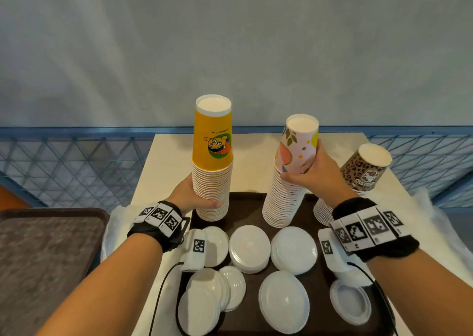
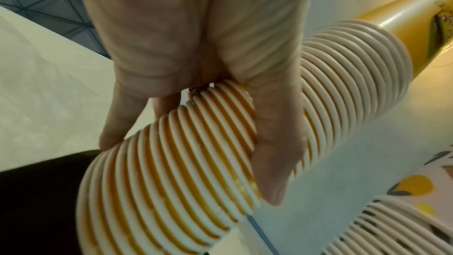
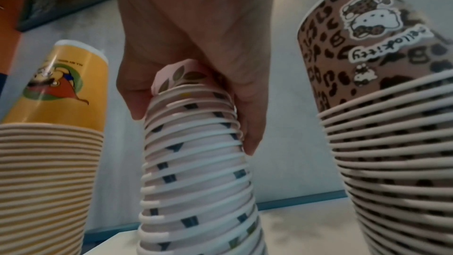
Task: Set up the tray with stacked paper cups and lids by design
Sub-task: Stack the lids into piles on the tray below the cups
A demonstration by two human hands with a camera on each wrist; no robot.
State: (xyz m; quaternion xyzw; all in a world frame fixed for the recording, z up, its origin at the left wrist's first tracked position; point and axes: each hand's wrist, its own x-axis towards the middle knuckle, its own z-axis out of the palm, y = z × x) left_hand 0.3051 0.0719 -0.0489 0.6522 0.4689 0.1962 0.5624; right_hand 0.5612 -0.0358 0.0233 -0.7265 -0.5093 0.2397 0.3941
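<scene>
At the left of the frame, the yellow cup stack (image 1: 212, 166) carries a green-ringed cartoon figure (printed upside down). The pink cup stack (image 1: 289, 182) at centre shows leaves, peach and yellow blobs. At the right, the leopard cup stack (image 1: 358, 174) is brown with dark spots. White lids (image 1: 249, 248) lie on the dark brown tray (image 1: 245, 205).

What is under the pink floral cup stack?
The dark tray lies beneath the pink floral cup stack, held by the right hand. Inside the upside-down cups is hidden.
</scene>
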